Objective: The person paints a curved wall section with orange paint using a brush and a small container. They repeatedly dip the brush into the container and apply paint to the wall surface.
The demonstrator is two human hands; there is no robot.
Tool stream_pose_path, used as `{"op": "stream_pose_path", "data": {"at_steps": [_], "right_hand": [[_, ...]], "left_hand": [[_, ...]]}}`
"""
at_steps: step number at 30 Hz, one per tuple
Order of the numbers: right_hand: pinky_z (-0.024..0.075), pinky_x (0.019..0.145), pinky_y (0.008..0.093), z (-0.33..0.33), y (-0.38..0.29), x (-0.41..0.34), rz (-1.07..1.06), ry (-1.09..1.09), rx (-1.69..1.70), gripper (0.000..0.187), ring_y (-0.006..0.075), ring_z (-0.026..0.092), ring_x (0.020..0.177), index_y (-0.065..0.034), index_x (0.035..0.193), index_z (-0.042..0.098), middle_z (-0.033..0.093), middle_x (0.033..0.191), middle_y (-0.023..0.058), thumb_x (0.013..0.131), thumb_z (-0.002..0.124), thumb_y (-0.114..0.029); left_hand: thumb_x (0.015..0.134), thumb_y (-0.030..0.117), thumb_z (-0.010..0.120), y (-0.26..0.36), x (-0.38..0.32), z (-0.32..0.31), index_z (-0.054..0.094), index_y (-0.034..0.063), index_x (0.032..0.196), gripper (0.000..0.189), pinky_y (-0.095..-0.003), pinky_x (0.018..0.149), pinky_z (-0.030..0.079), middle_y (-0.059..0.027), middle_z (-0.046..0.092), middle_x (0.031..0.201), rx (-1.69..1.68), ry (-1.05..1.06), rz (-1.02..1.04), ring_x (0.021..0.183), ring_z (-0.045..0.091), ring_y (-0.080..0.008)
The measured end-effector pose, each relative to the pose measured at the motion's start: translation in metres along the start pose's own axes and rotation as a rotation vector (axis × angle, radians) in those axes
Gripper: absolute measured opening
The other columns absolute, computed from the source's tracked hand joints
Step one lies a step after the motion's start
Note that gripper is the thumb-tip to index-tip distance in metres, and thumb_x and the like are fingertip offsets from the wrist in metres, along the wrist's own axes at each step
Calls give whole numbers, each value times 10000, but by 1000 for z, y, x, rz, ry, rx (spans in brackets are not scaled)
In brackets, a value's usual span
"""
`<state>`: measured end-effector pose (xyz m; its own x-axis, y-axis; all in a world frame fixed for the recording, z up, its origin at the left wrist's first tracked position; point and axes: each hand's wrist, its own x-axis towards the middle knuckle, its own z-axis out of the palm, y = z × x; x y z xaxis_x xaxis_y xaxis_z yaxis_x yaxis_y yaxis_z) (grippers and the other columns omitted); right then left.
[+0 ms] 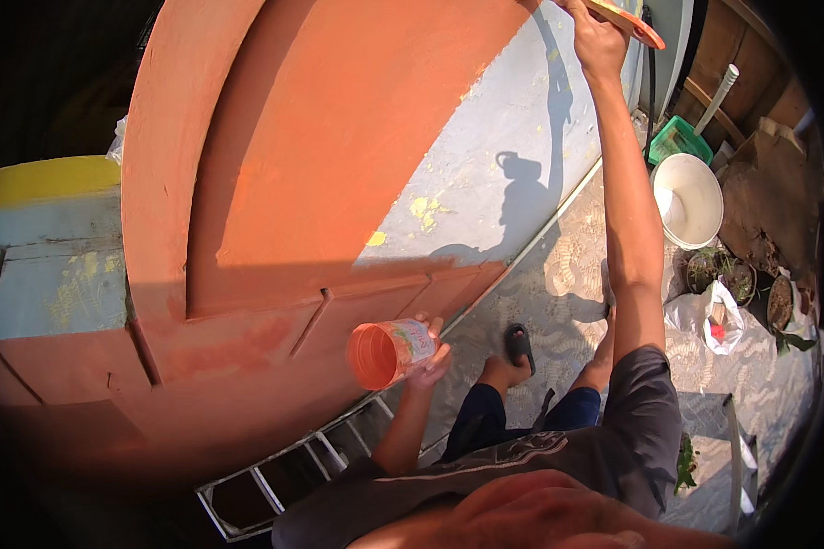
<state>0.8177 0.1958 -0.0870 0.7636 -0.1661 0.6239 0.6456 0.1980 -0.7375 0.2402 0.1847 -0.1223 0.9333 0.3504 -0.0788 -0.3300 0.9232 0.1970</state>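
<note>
In my left hand (pixel 434 357) is a plastic tub (pixel 402 350) with a printed label, its inside coated orange. The tub is tilted, its mouth facing left. High at the top edge, my right hand (pixel 601 41) grips the paint-smeared handle of a paintbrush (pixel 632 24); its bristles cannot be made out. Both hands are in front of a wall with a broad coat of orange paint (pixel 343 130). Right of a slanting paint edge, the wall is pale grey-blue (pixel 481 137) with yellow flecks. My shadow falls across this pale part.
An aluminium ladder (pixel 264 488) lies at lower left along the wall base. On the patterned paving (pixel 570 254) at right are a white bucket (pixel 690 199), a green dustpan (pixel 680 141), potted plants (pixel 738 278) and a white plastic bag (pixel 724 322). Wooden boards (pixel 717 41) stand behind.
</note>
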Motion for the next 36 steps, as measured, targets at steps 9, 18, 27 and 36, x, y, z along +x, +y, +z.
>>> {"op": "stream_pose_path", "data": {"at_steps": [9,18,27,36], "right_hand": [[593,914,387,33,-155,-232,-12,-145,264,296,361,710,1092,9,1110,730,744,1101,174,818,739,53],[583,929,387,2,-231,-319,214,-704,637,292,317,699,1117,19,1173,711,723,1161,187,881,702,1],[570,915,294,-16,6,-13,318,-320,362,308,170,693,975,15,1221,690,725,1117,91,967,703,-158],[556,753,308,-40,185,173,287,101,-117,287,153,708,805,19,1029,742,763,935,91,903,756,-238]], "left_hand": [[1044,319,490,6,-11,24,468,146,1325,331,-277,414,459,-119,559,1159,-38,-59,34,548,560,-258],[1019,305,537,50,-60,8,514,140,1275,306,-289,441,452,-92,557,1111,-38,127,34,523,540,-261],[1055,230,479,15,8,18,523,118,1274,250,-256,412,470,-106,567,1075,-47,63,29,513,530,-233],[1038,250,511,-40,138,30,541,114,1266,267,-229,399,453,-126,581,1095,-56,125,24,524,526,-214]]}}
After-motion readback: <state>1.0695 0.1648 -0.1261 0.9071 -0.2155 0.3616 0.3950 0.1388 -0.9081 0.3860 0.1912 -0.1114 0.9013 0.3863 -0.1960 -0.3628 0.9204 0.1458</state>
